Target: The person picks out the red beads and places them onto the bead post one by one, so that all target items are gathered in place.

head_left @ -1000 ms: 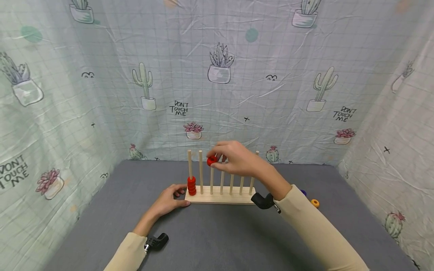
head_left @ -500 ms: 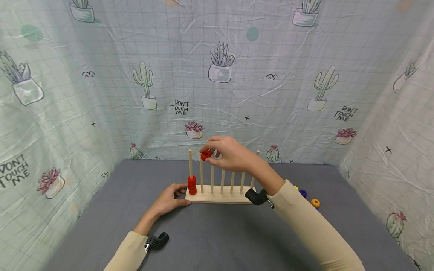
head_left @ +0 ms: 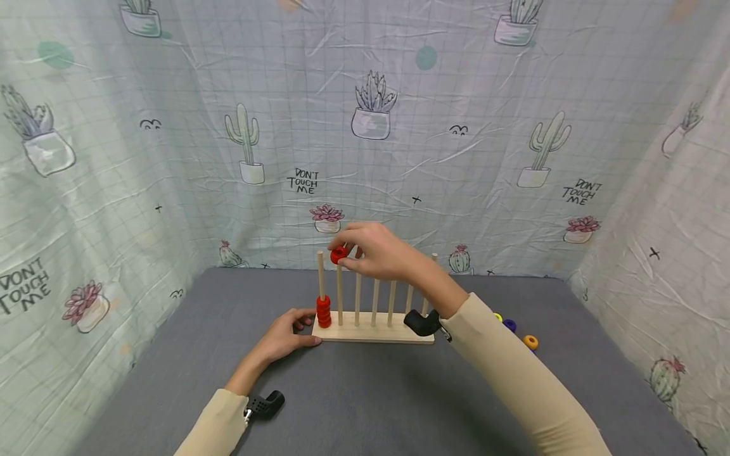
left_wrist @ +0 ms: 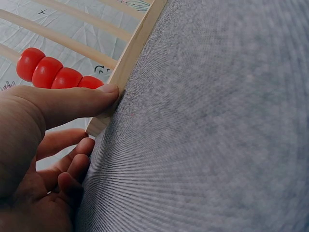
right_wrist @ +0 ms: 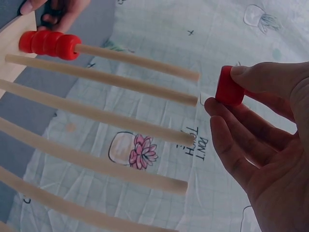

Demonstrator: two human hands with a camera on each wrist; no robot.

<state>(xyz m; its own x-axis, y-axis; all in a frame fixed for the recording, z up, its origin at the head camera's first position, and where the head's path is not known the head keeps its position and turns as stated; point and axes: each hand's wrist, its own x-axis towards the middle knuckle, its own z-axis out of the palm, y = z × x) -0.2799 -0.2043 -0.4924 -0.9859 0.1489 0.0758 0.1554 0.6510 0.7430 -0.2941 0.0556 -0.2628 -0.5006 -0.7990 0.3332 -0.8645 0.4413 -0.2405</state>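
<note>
My right hand point(head_left: 376, 250) pinches a red ring bead point(head_left: 339, 255) between thumb and fingers, at the top of the second peg from the left in the head view. In the right wrist view that bead point(right_wrist: 229, 87) sits just beyond the tips of the two leftmost pegs, apart from them. The wooden peg rack point(head_left: 371, 335) has a flat base and a row of upright pegs. A stack of several red beads point(head_left: 323, 312) fills the foot of its leftmost peg. With thumb point(left_wrist: 108, 91) in front, my left hand point(head_left: 282, 339) holds the base's left end.
To the right of the rack lie loose beads: an orange bead point(head_left: 530, 342), a dark blue bead point(head_left: 509, 325) and a yellow bead point(head_left: 498, 316) partly behind the right sleeve. Cactus-print cloth point(head_left: 365, 171) hangs around the grey table point(head_left: 353, 399).
My right hand has carried the red bead left and slightly up, from above the third peg to the top of the second. The left hand has stayed on the base.
</note>
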